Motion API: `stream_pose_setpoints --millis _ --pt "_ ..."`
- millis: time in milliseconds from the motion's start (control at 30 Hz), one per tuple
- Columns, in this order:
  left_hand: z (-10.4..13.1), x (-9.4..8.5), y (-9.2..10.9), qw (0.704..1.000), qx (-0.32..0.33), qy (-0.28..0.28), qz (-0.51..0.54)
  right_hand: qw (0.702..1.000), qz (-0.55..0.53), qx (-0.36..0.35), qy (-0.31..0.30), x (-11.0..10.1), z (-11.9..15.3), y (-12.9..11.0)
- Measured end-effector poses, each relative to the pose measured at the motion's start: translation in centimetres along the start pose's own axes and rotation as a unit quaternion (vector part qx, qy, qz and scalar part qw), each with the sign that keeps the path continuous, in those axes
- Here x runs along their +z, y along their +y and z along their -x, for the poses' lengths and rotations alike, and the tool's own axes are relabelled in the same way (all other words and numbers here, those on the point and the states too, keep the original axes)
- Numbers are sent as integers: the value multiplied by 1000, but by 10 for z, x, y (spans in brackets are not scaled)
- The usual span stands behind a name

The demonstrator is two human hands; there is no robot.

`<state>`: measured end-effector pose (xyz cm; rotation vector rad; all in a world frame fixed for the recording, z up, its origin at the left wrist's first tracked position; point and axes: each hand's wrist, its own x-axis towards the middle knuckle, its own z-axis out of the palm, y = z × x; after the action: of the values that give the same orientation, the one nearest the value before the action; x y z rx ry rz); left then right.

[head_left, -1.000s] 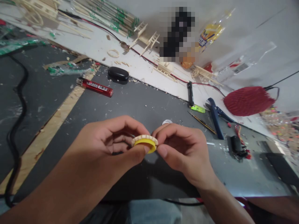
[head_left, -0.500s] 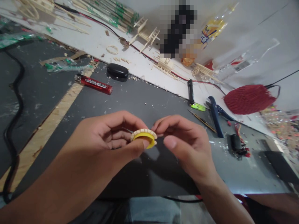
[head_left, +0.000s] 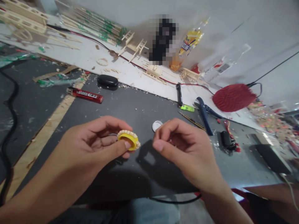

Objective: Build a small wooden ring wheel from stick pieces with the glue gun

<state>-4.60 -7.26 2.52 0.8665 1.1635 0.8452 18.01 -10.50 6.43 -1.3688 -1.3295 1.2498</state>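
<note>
A yellow ring (head_left: 127, 138) with small pale wooden pieces along its rim is pinched between the thumb and fingers of my left hand (head_left: 100, 141). The thumb presses on its inner side. To its right, apart from the ring, my right hand (head_left: 184, 146) is closed with thumb and fingertips close together; whatever it may hold is too small or hidden. A white round cap (head_left: 157, 125) lies on the dark table just behind the right fingertips.
Behind the hands lie a red lighter (head_left: 86, 95), a black oval case (head_left: 107, 81), a pencil (head_left: 191, 121) and blue-handled cutters (head_left: 205, 116). Small wooden models (head_left: 134, 46) and bottles (head_left: 187, 45) stand at the wall. A motor-like part (head_left: 226, 139) lies at right.
The view has shifted. My left hand has moved the ring away from my right hand, widening the gap. My right fingers have closed together, and the white cap has come into sight.
</note>
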Motion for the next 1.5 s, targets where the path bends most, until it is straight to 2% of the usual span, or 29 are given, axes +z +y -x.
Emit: stream_pose_setpoints --millis 133,333,433,667,967,1133,1267,1333,1400,1500 --pt "1 -1 1 1000 2 -5 2 998 -49 -5 -33 21 -2 2" --pt "4 -6 1 999 32 -35 21 995 -15 -86 -48 22 1 7" --pt "7 -9 2 998 32 -45 14 992 7 -123 -30 25 1 8" --pt "7 -5 8 997 72 -21 -24 979 95 -182 5 30 -1 1" --pt "7 -6 10 993 103 -2 -59 972 149 -178 26 30 1 2" --pt "10 -5 11 992 100 14 -70 974 154 -163 32 28 2 5" --pt "8 -3 18 991 104 30 -80 971 157 -168 64 20 6 6" --pt "1 -7 20 985 111 39 -124 967 168 -167 99 9 7 5" --pt "-9 -16 22 964 131 41 -226 956 181 -164 160 -7 4 4" --pt "-30 -34 24 906 158 37 -390 932 186 -185 250 -43 -11 4"
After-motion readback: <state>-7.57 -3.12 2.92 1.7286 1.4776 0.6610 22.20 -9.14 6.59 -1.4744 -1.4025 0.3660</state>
